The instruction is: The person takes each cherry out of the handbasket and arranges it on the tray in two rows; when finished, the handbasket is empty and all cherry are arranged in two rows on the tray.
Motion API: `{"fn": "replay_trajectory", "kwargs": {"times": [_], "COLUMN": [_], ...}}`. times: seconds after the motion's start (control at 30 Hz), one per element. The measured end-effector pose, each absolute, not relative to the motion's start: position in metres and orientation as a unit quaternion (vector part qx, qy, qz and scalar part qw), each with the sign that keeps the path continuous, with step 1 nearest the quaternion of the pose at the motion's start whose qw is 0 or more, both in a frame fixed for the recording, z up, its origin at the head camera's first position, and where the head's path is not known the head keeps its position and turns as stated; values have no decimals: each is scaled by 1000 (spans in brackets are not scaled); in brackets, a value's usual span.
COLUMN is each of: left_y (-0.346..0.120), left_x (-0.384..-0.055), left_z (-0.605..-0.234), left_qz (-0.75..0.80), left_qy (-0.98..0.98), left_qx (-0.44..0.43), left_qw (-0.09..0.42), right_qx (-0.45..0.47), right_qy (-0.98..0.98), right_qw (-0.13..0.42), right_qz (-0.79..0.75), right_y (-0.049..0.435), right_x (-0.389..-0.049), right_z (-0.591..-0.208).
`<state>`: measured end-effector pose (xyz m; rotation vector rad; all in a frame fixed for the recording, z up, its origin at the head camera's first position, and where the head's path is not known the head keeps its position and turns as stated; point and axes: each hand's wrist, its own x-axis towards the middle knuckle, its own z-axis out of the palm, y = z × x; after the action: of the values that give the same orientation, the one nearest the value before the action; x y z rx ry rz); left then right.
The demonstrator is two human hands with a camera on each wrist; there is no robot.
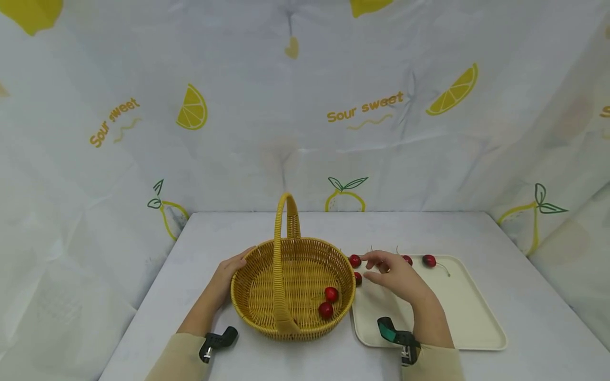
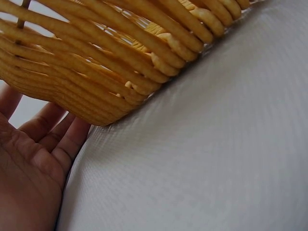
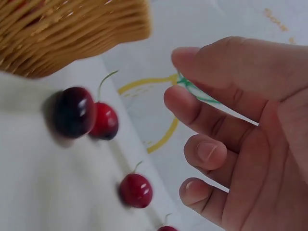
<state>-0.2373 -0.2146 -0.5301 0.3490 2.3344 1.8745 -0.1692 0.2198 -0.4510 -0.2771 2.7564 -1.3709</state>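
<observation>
A yellow wicker basket [image 1: 281, 330] with a tall arched handle stands in the middle of the table. Two red cherries [image 1: 326, 310] lie inside it, towards the right. Against the basket's left outer side rests my left hand [image 1: 227, 275], its fingers extended along the wicker [image 2: 96, 82]. My right hand [image 1: 397, 275] hovers over a cream tray [image 1: 472, 312], thumb and fingers apart with nothing between them. Close to its fingertips are two cherries by the basket, a dark one [image 3: 74, 111] and a redder one [image 3: 107, 120]. Another cherry [image 1: 429, 260] with a long stem lies further right; others are partly hidden behind the hand.
The tray's left edge sits beside the basket, partly under its rim in the head view. A white cloth covers the table [image 1: 286, 362]. Behind it hangs a lemon-patterned curtain [image 1: 267, 174]. Each wrist carries a black camera mount [image 1: 216, 341].
</observation>
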Motion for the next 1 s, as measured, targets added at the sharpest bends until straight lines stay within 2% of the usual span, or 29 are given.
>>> {"fn": "replay_trajectory", "kwargs": {"times": [0.3,0.53,1.0], "left_y": [-213,-215,-213], "left_x": [-237,-236,-235], "left_z": [-525,-530,-531], "left_qz": [627,629,623], "left_qy": [768,765,772], "left_qx": [110,114,110], "left_qw": [69,72,62], "right_qx": [-151,-217,-285], "right_qy": [847,814,830], "right_qw": [-14,26,112], "right_qz": [-510,-537,-466], "right_y": [205,163,91], "right_x": [-156,-155,-156], "right_z": [-419,-419,-451]}}
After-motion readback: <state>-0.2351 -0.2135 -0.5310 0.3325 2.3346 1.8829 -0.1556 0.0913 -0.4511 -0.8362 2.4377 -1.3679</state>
